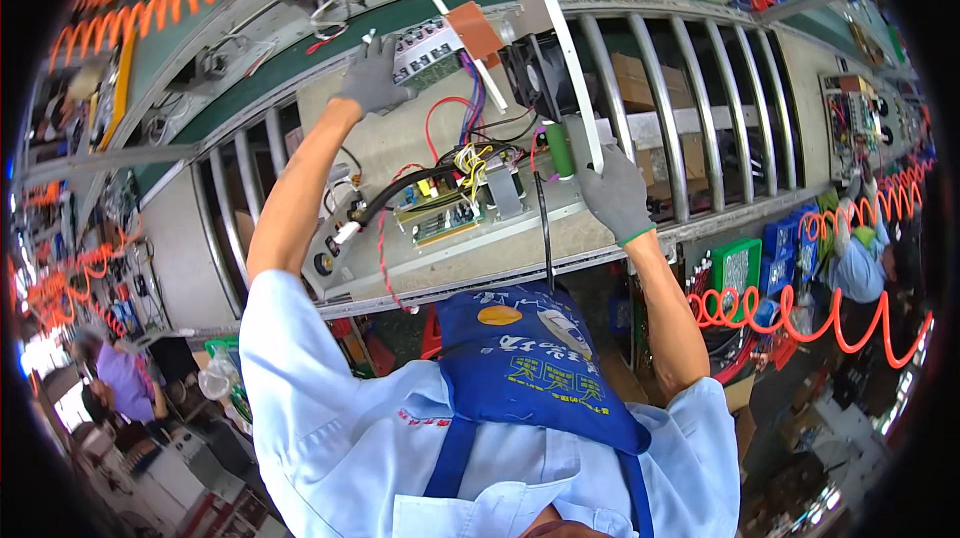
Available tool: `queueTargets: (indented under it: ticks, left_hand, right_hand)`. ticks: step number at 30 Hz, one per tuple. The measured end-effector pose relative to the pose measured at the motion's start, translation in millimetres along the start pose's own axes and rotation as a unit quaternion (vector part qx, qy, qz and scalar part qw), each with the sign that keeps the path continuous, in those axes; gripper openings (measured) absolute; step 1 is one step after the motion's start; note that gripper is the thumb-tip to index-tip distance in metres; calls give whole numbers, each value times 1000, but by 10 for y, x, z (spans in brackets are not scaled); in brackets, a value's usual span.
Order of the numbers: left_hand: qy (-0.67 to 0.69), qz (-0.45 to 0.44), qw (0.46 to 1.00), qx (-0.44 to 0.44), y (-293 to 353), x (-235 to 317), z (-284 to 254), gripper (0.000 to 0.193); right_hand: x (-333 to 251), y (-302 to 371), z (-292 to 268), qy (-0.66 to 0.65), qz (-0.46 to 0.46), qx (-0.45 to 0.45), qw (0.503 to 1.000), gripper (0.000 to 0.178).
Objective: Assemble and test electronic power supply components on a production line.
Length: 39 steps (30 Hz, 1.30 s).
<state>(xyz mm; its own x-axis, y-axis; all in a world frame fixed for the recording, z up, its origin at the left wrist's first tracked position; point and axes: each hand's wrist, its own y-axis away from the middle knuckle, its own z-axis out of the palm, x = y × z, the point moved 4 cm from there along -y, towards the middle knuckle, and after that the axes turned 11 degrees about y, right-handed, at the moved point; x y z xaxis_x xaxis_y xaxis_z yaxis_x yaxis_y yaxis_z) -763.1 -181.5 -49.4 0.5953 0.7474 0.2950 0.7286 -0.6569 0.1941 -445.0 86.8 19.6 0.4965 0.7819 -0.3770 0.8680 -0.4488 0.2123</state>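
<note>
Right hand (612,193): clenched on the near end of the white panel (570,68). Panel stands on edge, long axis running away from the person, far end slightly left. Immediately left of this grip: 1 green cylinder (558,153); beyond it, 1 black fan (545,78). Further left, the open metal chassis (395,143) contains wiring (475,168) and a circuit board (445,223). Left hand (375,78): at the chassis's far-left part — whether gripping, cannot tell. Right of the grip: metal rollers (660,118); nearer, 1 green crate (735,278) beside blue bins (778,253) — contents indistinct.
</note>
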Motion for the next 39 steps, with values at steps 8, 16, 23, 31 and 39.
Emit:
queueTargets:
  ticks: [8,16,23,31,39]
  left_hand:
    - [2,-11,997,-76,-810,-78,465,123]
    - [85,-19,995,-42,-392,21,491,110]
    - [72,23,997,-6,57,310,462,105]
    - [103,115,986,-67,303,810,487,103]
    - [72,156,983,-71,710,1145,541,88]
  right_hand:
    - [-7,-45,-67,-10,-4,-52,999,37]
    - [-94,-46,-234,9,0,-116,993,39]
    - [-67,37,-289,5,40,-157,987,35]
    - [-27,178,-288,4,86,-223,971,35]
    - [18,367,-315,-10,44,-207,977,34]
